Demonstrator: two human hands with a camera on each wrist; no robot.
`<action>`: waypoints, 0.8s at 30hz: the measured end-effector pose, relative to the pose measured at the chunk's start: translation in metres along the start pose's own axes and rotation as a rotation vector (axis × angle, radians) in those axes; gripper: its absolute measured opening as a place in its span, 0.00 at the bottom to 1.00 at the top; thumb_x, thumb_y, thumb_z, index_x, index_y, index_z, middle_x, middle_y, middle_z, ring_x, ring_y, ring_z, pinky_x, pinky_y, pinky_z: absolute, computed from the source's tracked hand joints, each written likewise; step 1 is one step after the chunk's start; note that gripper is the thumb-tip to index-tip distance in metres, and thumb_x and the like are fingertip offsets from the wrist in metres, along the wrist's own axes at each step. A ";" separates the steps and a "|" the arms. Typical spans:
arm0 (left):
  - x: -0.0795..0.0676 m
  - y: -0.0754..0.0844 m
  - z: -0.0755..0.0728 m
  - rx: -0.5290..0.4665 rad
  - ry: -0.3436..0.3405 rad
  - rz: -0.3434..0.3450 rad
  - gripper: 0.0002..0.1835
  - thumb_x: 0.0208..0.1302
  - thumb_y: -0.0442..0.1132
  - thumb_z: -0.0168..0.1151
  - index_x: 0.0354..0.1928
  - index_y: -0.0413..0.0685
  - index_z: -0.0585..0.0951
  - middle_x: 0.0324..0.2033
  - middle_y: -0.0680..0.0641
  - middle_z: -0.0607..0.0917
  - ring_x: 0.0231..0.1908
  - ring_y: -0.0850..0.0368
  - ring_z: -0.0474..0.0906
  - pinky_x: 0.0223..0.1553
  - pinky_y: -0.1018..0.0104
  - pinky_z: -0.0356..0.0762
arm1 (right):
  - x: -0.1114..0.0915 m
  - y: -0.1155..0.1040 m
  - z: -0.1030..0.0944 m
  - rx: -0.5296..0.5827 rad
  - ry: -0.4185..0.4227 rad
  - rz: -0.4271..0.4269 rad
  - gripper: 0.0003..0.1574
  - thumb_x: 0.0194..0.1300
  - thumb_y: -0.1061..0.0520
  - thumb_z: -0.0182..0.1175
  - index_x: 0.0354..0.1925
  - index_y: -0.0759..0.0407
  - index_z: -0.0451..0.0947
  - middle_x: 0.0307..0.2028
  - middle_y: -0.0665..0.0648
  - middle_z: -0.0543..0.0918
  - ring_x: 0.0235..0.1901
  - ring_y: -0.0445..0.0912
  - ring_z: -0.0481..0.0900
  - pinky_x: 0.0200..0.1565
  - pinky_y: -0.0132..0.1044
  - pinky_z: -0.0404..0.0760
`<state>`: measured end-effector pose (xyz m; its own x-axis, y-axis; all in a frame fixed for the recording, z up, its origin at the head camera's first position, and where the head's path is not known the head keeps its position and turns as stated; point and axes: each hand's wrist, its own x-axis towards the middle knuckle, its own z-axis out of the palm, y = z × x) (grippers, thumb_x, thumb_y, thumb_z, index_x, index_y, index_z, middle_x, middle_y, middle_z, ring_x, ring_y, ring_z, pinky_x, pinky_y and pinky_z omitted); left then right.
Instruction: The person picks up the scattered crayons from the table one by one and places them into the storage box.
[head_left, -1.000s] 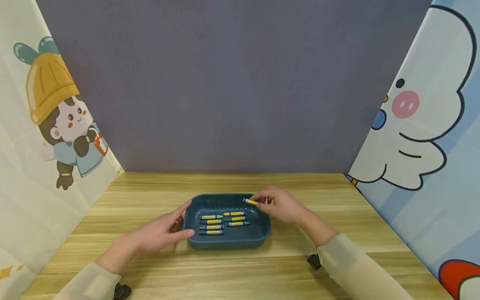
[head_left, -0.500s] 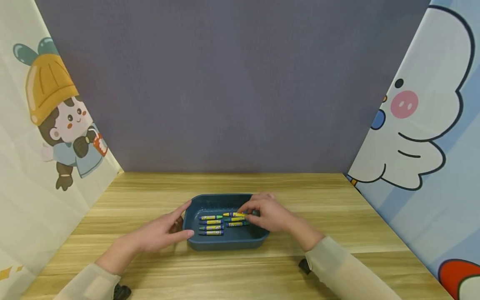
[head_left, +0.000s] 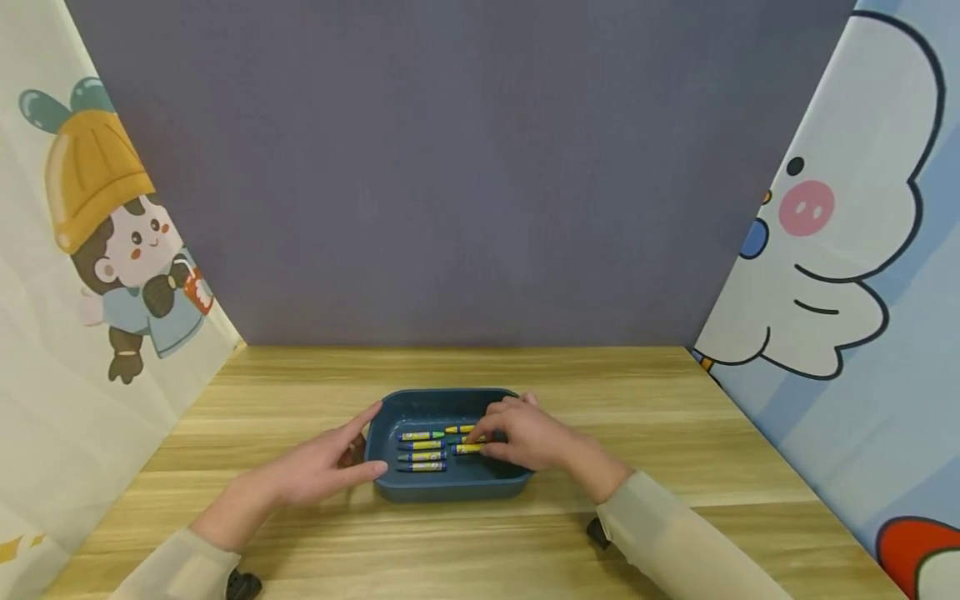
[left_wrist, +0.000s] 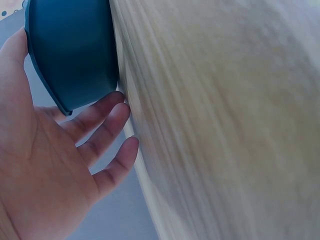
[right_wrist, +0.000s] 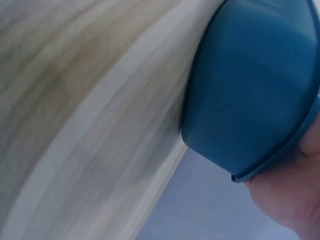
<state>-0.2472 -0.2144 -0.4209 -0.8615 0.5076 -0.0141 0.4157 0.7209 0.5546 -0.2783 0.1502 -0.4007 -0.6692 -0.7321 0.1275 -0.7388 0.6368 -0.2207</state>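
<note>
A dark blue rectangular tray (head_left: 456,492) lies on the wooden table. Four-sided and shallow, it has crayons with yellow and blue wrappers inside, the left column (head_left: 422,457) lined up neatly and a right column (head_left: 459,430) partly covered by fingers. My left hand (head_left: 322,462) holds the tray's left end, thumb at the near rim and index finger near the far corner. In the left wrist view its other fingers (left_wrist: 102,135) bend beside the tray wall. Reaching over the right side, my right hand (head_left: 525,435) pinches a crayon low in the tray, mostly hidden by the fingers.
The wooden table (head_left: 300,550) runs back to a grey panel (head_left: 465,183). Cartoon-printed sheets (head_left: 832,292) stand along both sides. Dark wrist devices (head_left: 242,585) sit below the sleeves. The right wrist view shows mainly the tray's outer wall (right_wrist: 250,85).
My right hand has carried a crayon from above the tray's back right rim down and left, toward the near part of the right column. The left hand stays on the tray.
</note>
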 end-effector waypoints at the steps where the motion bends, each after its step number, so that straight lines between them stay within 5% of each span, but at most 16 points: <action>1: 0.000 0.000 0.000 0.001 0.001 0.000 0.50 0.68 0.69 0.56 0.83 0.62 0.44 0.40 0.55 0.78 0.38 0.63 0.74 0.43 0.64 0.72 | 0.001 0.000 0.001 -0.002 -0.007 0.003 0.14 0.71 0.47 0.65 0.53 0.36 0.86 0.35 0.35 0.77 0.38 0.37 0.69 0.45 0.45 0.53; 18: -0.001 0.001 -0.001 0.012 0.013 0.012 0.50 0.68 0.68 0.57 0.83 0.60 0.46 0.38 0.56 0.78 0.37 0.63 0.73 0.43 0.64 0.71 | 0.005 -0.002 0.008 -0.043 -0.035 0.035 0.12 0.64 0.43 0.71 0.46 0.27 0.87 0.42 0.32 0.84 0.34 0.36 0.67 0.45 0.45 0.54; 24: -0.001 0.001 -0.001 0.003 0.012 0.008 0.50 0.68 0.68 0.58 0.83 0.61 0.46 0.39 0.56 0.78 0.38 0.63 0.73 0.44 0.63 0.73 | 0.006 -0.003 0.007 -0.045 -0.041 0.031 0.11 0.63 0.43 0.72 0.44 0.28 0.88 0.34 0.30 0.82 0.34 0.35 0.68 0.46 0.44 0.55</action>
<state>-0.2459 -0.2147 -0.4189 -0.8617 0.5074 0.0006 0.4234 0.7185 0.5518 -0.2795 0.1421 -0.4062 -0.6884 -0.7208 0.0811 -0.7214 0.6687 -0.1803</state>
